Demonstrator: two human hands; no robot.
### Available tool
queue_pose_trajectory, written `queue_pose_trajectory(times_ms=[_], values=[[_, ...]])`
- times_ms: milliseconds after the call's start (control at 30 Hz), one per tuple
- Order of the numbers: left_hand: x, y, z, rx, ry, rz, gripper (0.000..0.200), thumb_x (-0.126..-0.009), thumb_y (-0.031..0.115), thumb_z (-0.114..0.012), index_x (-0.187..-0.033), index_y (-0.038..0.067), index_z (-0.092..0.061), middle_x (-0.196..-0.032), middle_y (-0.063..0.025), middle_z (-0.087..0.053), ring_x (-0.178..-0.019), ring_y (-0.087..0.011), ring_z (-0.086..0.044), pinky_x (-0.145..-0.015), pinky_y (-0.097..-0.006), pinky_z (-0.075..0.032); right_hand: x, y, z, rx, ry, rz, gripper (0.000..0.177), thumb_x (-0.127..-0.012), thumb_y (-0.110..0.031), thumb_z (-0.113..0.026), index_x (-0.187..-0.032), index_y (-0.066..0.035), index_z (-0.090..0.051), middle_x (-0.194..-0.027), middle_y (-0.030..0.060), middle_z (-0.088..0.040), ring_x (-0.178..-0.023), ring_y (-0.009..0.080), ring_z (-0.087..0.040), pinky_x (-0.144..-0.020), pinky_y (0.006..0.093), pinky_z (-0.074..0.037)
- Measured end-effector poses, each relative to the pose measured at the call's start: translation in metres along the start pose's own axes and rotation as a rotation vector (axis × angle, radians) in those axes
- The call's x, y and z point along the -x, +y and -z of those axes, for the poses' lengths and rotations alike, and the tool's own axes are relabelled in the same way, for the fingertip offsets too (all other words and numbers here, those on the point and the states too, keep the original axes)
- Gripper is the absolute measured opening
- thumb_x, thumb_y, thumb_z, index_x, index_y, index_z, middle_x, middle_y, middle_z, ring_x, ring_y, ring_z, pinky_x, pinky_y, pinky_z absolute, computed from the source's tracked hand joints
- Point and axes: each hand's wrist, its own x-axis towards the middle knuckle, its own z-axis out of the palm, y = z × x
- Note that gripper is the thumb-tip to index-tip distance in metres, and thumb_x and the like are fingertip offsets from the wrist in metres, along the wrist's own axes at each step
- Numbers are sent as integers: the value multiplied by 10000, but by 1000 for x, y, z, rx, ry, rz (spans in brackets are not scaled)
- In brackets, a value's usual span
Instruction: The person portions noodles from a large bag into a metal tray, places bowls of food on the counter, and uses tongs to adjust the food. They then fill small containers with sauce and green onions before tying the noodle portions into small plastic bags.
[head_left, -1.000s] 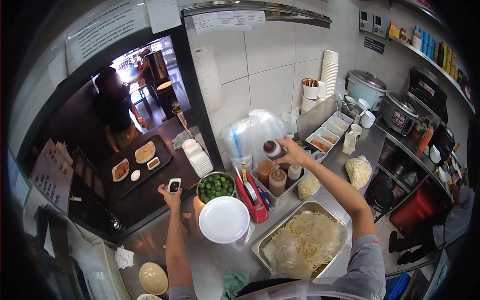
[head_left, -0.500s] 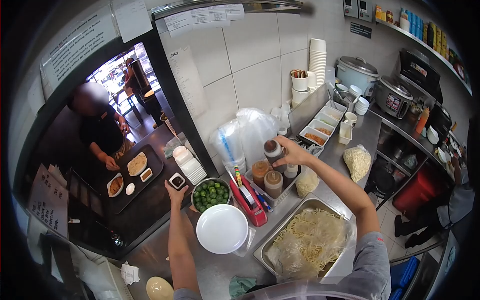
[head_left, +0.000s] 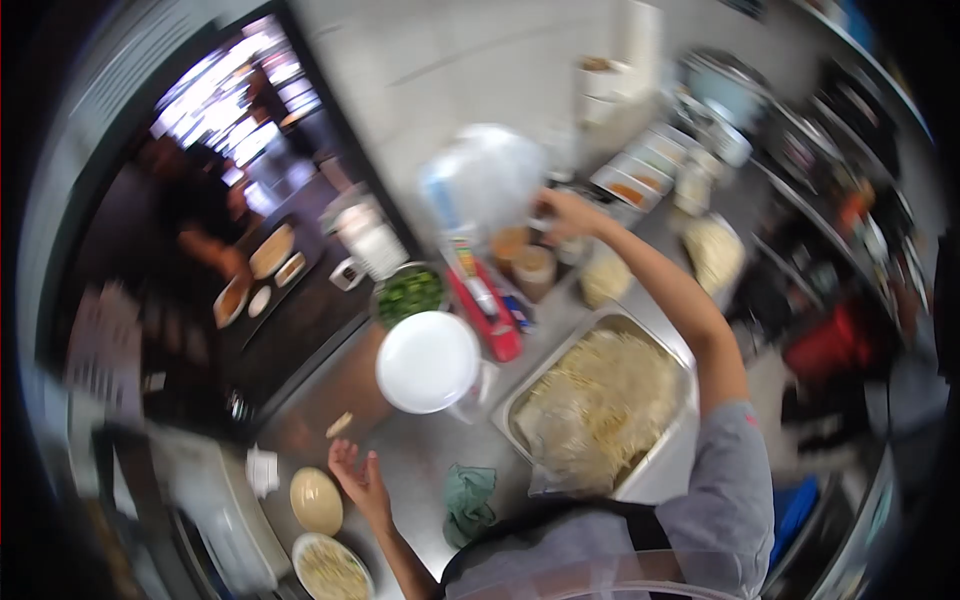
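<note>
The view is blurred by motion. My left hand [head_left: 358,480] hovers open and empty, palm up, above the steel counter, near a beige bowl [head_left: 315,500]. My right arm stretches far across to my right hand [head_left: 563,213], which rests at the rack of sauce bottles [head_left: 530,268]. Blur hides whether its fingers hold a bottle. A small square sauce dish [head_left: 347,272] stands on the dark pass counter beside a stack of white containers [head_left: 375,245].
A white plate [head_left: 428,362], a bowl of limes [head_left: 408,293] and a red tape dispenser [head_left: 485,310] sit mid-counter. A steel tray [head_left: 655,470] holds noodles. A green cloth [head_left: 465,500] lies near me. Another person's hand [head_left: 235,262] touches a dark food tray [head_left: 262,315].
My left hand let go of the sauce dish on the pass counter and drew back toward me. My right hand lowered to the bottle rack. The camera swung and blurred.
</note>
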Motion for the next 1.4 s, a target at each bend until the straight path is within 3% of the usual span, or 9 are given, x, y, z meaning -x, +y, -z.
queue_pose_trajectory(times_ms=[233,333,500,667,800,900,1100,1267,1400], values=[[66,44,94,-367,424,53,313,-804,77,-636,-1104,67,-549,-1135,-92,-541,-1051,-225,-521,-794,-330,-456,2,45,-22,542,23,316,530,-488,-88,-734,-999,-88,-596,-961,73,-632,-890,219,-596,-783,328,-461],[72,66,144,-345,583,13,277,-803,85,-645,-1073,68,-582,-1123,-70,-546,-1016,-201,-537,-776,-300,-461,1,25,-16,481,-112,161,577,-443,-53,-735,-1005,-110,-618,-931,94,-646,-895,273,-615,-802,335,-475],[66,87,256,120,694,48,346,-859,164,-598,-1175,36,-540,-1133,-56,-583,-1027,-135,-548,-830,-276,-454,8,32,7,315,-178,-39,1012,-489,-4,-793,-1377,-54,-310,-1017,131,-610,-953,236,-576,-844,330,-444],[36,71,408,846,541,-94,396,-906,225,-523,-1271,80,-471,-1241,-64,-532,-1124,-184,-508,-904,-333,-433,74,-88,7,264,-22,-5,744,-682,-19,-686,-1352,-45,-363,-1174,139,-553,-998,256,-554,-876,354,-422],[-22,49,515,853,723,-97,421,-900,171,-532,-1287,41,-433,-1284,-90,-491,-1184,-223,-456,-969,-361,-400,131,-281,-43,308,-267,-314,677,-696,-57,-703,-1313,-49,-426,-1198,148,-558,-1033,254,-555,-871,349,-433],[-89,18,592,822,803,-59,410,-877,124,-554,-1247,-2,-429,-1338,-128,-420,-1207,-246,-427,-970,-375,-410,163,-317,-107,147,-330,-38,666,-698,-91,-720,-1300,-42,-440,-1189,149,-560,-1018,266,-559,-864,349,-442],[-188,5,657,640,826,269,550,-808,189,-655,-1282,86,-396,-1339,-129,-392,-1155,-230,-442,-837,-380,-483,216,-349,-278,63,-701,-272,702,-724,-285,-735,-1309,-57,-422,-1225,204,-518,-1108,318,-523,-915,392,-425],[-197,22,673,522,495,343,581,-822,323,-636,-1315,151,-379,-1338,-124,-387,-1163,-197,-433,-869,-394,-424,277,-323,-379,379,-291,-242,700,-701,-307,-724,-1317,-165,-422,-1275,220,-401,-1184,384,-384,-944,484,-357],[-177,13,658,603,581,103,460,-885,280,-557,-1250,46,-403,-1274,-155,-442,-1147,-227,-484,-873,-438,-430,289,-322,-395,328,-139,-262,637,-749,-296,-678,-1321,-193,-417,-1292,202,-375,-1206,366,-349,-979,478,-297]])
